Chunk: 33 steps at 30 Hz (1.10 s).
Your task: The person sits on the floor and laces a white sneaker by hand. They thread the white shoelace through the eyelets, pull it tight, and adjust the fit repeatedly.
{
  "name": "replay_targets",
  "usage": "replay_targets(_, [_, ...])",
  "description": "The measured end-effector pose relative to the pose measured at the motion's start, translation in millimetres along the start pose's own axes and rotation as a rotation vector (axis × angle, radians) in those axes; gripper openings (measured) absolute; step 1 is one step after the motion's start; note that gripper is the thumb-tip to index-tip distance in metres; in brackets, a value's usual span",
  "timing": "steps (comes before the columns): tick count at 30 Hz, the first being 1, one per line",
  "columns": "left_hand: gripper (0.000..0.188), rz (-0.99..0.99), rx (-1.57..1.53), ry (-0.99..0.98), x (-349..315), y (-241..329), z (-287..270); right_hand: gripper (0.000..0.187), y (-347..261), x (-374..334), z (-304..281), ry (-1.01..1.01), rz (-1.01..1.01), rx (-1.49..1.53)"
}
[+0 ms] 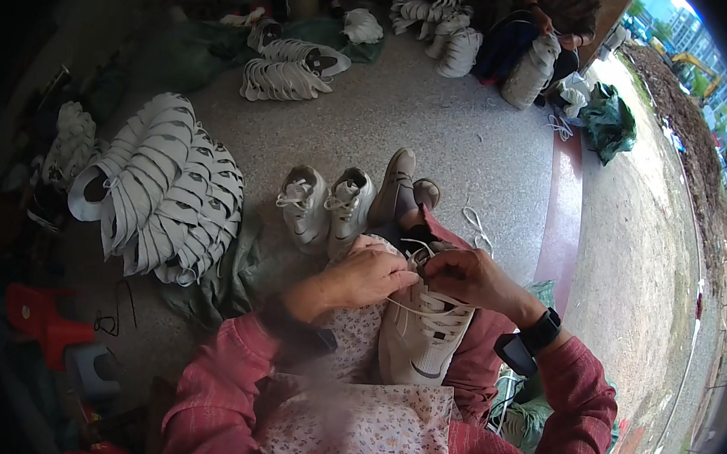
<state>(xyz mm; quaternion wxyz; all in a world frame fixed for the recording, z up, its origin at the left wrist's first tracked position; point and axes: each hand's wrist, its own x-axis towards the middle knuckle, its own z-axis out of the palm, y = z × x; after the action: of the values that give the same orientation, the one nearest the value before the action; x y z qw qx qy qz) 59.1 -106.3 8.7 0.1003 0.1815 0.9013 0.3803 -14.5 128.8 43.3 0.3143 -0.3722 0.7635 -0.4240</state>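
A white sneaker [425,341] rests on my lap, its toe toward me and its opening away. White lace [440,307] crosses its upper, with loose strands running between my hands. My left hand [367,276] is closed at the shoe's left side, thumb and forefinger pinched on a lace strand. On the right, my right hand [471,277] is closed over the upper eyelets with bent fingers, also at the lace; its fingertips partly hide the tongue. A flowered apron [358,425] covers my lap under the shoe.
Two laced sneakers [304,210] stand on the floor just beyond my knees. Nested shoe uppers [172,188] form a large pile at left, and more uppers [286,74] lie farther back. A red stool [45,323] stands at lower left. Another person [554,29] handles uppers at the back right.
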Motion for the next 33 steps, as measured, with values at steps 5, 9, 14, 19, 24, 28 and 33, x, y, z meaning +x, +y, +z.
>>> replay_targets(5, [0.029, 0.057, -0.061, -0.051, -6.9, -10.1, 0.5, 0.021, 10.5, -3.6, 1.4, -0.003, 0.006, 0.055])
replay_targets(9, [0.024, 0.083, -0.008, 0.076, -2.3, -10.2, 16.1, 0.020, 4.7, 3.7, 0.1, -0.028, 0.013, 0.005])
replay_targets(14, [0.021, 0.065, -0.065, -0.029, 5.4, -10.3, 6.2, 0.016, 7.2, 5.3, 0.7, -0.019, 0.001, -0.003])
replay_targets(19, [0.015, 0.118, -0.046, 0.095, 2.5, -7.8, 2.3, 0.009, 14.1, 8.0, 7.6, 0.022, -0.080, -0.066])
replay_targets(24, [0.033, 0.358, 0.020, 0.244, -6.5, 25.6, -5.2, 0.005, 4.5, -0.9, -1.6, 0.207, -0.138, -0.420])
replay_targets(28, [0.033, 0.434, 0.053, 0.238, -5.8, 31.7, 11.8, 0.006, 6.9, -10.4, -23.1, 0.343, -0.071, -0.656])
replay_targets(33, [0.024, 0.419, 0.020, 0.191, 7.3, 40.4, 18.8, 0.005, 27.3, -21.6, -16.3, 0.432, -0.146, -0.557])
